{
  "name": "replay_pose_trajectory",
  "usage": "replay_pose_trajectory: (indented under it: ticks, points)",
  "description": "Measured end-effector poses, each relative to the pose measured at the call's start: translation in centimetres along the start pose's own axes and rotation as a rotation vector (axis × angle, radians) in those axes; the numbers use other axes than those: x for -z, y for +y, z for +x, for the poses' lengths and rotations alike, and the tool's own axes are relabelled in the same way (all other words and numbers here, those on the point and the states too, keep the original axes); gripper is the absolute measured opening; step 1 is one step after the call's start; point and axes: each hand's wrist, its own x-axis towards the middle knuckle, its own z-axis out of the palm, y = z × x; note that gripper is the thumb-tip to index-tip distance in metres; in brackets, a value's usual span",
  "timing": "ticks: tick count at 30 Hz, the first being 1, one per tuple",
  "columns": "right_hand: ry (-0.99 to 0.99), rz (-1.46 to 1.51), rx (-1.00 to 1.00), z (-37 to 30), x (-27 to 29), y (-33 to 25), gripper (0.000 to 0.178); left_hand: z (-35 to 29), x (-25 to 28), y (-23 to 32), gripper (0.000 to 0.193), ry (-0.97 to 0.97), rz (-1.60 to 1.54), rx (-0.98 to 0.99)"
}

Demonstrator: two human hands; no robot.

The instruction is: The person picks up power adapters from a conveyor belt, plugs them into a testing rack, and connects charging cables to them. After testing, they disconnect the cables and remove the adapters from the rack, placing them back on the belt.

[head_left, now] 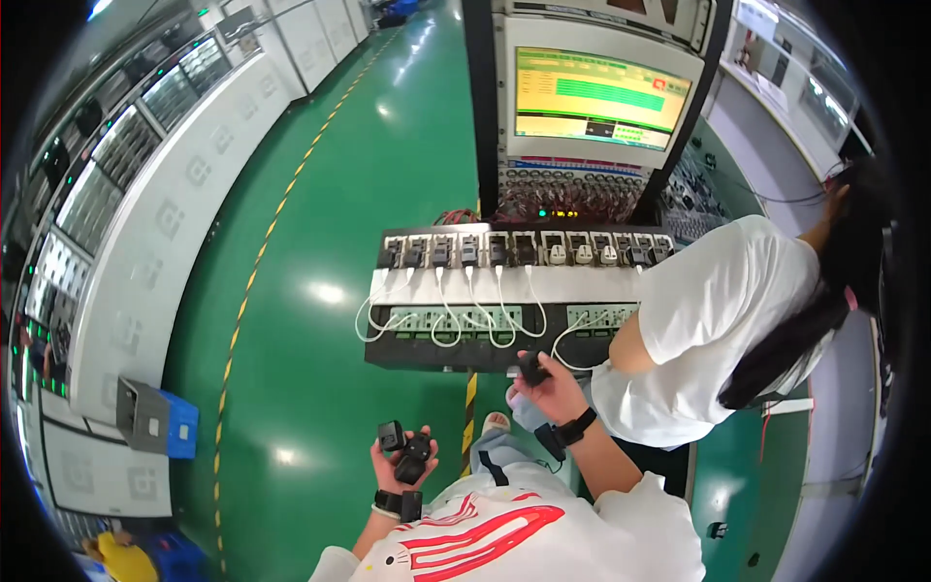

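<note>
Low at my left side, my left hand (388,473) is closed around several small black blocks (411,468) that look like power adapters. My right hand (561,392) pinches another black power adapter (532,369) just in front of the near edge of a test bench (436,351). Along the bench's back runs a row of sockets with black adapters (470,250) plugged in, and several pale ones (583,252) sit farther right. White cables (448,325) loop from the black adapters down to a green connector panel (504,318).
A rack with a lit monitor (601,97) stands behind the bench. Close on my right, a co-worker in a white shirt (727,291) covers the bench's right end. Grey and blue crates (181,424) stand at the left wall. A striped line (254,281) crosses the green floor.
</note>
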Motion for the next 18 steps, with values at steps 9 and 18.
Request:
replay_pose_trajectory:
  ticks: [9,18]
  points:
    - [-0.063,0.320,0.312,9.3,3.5,-6.6,0.037,12.4,-7.1,-0.8,0.056,-0.145,0.084,0.232]
    - [0.773,-0.600,1.067,22.3,6.3,-11.7,0.037,19.7,-11.0,-1.1,0.052,-0.006,0.100,0.406]
